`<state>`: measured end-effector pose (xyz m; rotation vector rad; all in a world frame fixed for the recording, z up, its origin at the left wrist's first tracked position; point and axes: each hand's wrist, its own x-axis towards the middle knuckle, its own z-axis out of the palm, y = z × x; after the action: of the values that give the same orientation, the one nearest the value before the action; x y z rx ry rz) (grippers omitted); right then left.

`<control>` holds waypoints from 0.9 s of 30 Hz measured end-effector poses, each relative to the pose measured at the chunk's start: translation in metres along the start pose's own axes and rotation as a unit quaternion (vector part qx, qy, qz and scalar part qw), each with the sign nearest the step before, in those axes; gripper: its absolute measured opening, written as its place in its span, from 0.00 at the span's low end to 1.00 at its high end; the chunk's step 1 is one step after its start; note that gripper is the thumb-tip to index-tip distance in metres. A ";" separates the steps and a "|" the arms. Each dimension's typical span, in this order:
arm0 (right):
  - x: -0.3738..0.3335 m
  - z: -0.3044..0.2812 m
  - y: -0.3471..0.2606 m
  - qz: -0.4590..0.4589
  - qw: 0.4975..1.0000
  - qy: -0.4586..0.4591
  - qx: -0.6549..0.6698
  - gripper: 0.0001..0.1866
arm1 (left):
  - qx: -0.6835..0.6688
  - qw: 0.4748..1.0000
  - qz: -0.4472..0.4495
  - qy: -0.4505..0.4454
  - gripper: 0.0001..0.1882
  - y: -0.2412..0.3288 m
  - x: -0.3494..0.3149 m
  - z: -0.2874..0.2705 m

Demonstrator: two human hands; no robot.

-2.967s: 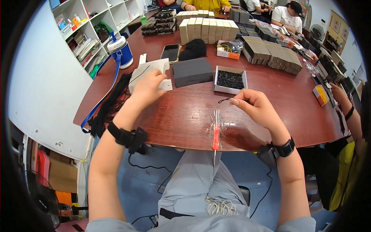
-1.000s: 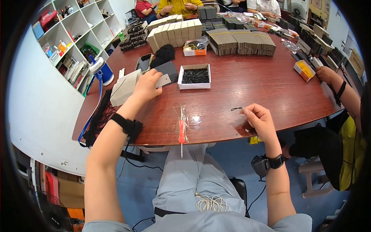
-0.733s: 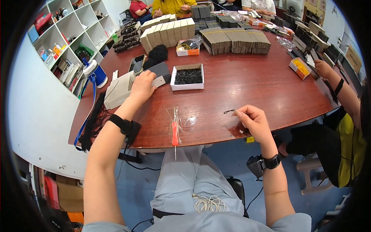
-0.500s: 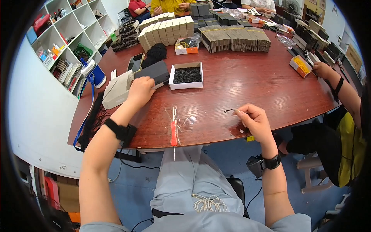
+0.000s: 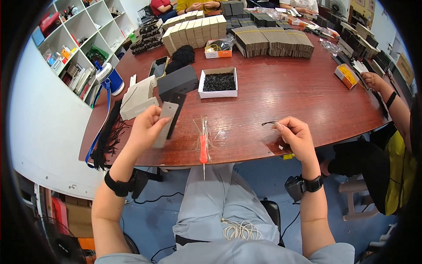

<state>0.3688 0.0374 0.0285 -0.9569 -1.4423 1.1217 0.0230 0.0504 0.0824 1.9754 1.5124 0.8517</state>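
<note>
My left hand [image 5: 147, 128] is closed on a long grey card tag [image 5: 169, 113] with a small hole near its top. Beside it, partly behind, is a black card tag [image 5: 178, 108], held in the same grip. Both are tilted above the table's near left part. To the right, my right hand [image 5: 295, 134] pinches a thin black cord [image 5: 267, 123], its loop sticking out leftward from the fingertips. Between my hands lies a red-handled hook tool [image 5: 203, 149], its thin metal shaft reaching past the table edge. Clear plastic strips [image 5: 210, 132] lie around it.
A white box [image 5: 218, 94] of small black pieces stands ahead. Grey card stacks [image 5: 135, 102] and black card stacks [image 5: 176, 82] sit left, near black cords [image 5: 105, 141] and a blue-white jug [image 5: 110, 79]. A co-worker's hand [image 5: 372, 81] is at the right, near an orange-white box [image 5: 347, 76].
My left hand has come back from the card stacks toward me, now with the grey and black tags in it. My right hand still pinches the cord.
</note>
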 end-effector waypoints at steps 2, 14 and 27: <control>-0.002 -0.001 -0.002 0.014 1.000 0.001 0.004 0.08 | -0.294 0.954 -0.052 -0.015 0.08 0.010 -0.009 -0.003; -0.001 0.001 -0.001 -0.005 0.999 0.020 -0.039 0.08 | -0.432 0.894 0.067 0.097 0.16 0.000 -0.034 0.022; -0.002 0.006 0.002 -0.003 0.998 0.045 -0.049 0.08 | -0.415 0.905 0.058 0.077 0.15 -0.006 -0.032 0.038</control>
<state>0.3635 0.0350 0.0255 -1.0592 -1.4358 0.9980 0.0411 0.0199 0.0466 1.3735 0.8588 1.4332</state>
